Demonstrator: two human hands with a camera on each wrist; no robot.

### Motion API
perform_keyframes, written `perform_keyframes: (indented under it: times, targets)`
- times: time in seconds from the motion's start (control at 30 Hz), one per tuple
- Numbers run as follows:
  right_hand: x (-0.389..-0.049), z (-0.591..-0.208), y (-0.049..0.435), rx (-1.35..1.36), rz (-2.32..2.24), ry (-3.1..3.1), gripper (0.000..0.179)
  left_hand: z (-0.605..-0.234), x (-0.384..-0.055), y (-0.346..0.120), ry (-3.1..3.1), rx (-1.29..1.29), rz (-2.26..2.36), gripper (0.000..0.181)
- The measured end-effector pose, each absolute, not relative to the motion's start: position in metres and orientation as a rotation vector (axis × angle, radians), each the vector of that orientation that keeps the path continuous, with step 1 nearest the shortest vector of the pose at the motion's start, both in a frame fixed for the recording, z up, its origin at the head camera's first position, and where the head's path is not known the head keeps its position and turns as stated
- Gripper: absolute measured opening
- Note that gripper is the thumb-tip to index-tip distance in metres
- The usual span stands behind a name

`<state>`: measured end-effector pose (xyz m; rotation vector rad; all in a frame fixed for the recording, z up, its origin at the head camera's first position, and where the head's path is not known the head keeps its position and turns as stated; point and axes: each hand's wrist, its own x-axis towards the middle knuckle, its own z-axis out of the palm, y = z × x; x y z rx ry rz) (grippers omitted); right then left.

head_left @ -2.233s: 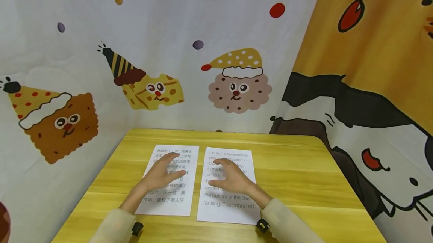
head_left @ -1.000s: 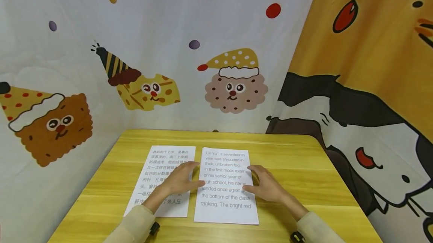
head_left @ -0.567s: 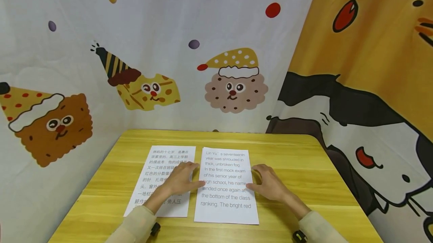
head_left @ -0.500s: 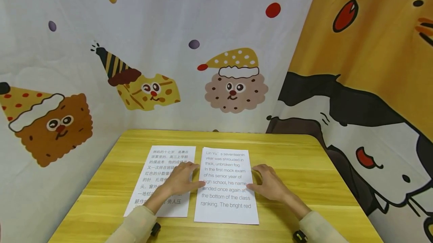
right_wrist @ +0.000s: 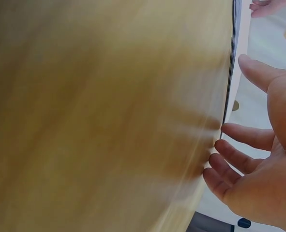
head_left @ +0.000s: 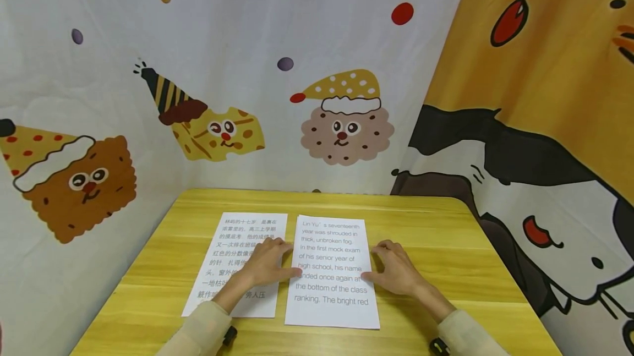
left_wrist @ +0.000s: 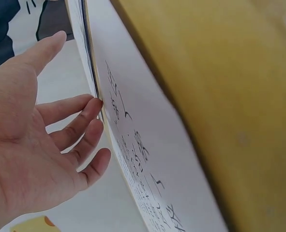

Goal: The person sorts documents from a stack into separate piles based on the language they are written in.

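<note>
A white paper printed in English [head_left: 331, 316] lies flat in the head view; its side edges look like a thin stack in the wrist views. My left hand [head_left: 262, 263] is at its left edge, thumb tip over the margin, fingers relaxed and spread. Across from it, my right hand [head_left: 398, 272] stands at the right edge, thumb tip over that margin. The left wrist view shows the left fingertips [left_wrist: 98, 102] right at the stack's edge [left_wrist: 88, 53], thumb raised away. Beneath the left hand and forearm, partly covered, lies a white paper printed in Chinese [head_left: 240, 237].
Both papers lie on a yellow wood-grain table [head_left: 431, 224]. Behind it hangs a white curtain [head_left: 238, 26] printed with cartoon biscuits and cheese, and an orange cartoon-printed part [head_left: 470, 70] is at the right. Small black devices are at both cuffs.
Both hands were above the two papers and have moved right and down to the English paper's side edges. In the last half second they shift only slightly; the papers stay put.
</note>
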<state>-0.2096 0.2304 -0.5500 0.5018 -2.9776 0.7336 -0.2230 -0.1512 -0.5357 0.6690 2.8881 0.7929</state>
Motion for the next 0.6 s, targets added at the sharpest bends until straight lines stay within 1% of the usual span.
perform_keyframes:
  times: [0.37,0.6]
  targets:
    - [-0.2111,-0.554,0.2287,0.524,0.695,-2.964,0.065,-0.5337,-0.2231,-0.147,2.878,0.622,0.766,0.073]
    - [-0.2111,-0.5538,0.2285,0.539,0.692,-2.95,0.065,-0.5339,-0.2228,-0.1467,2.885,0.609,0.771,0.075]
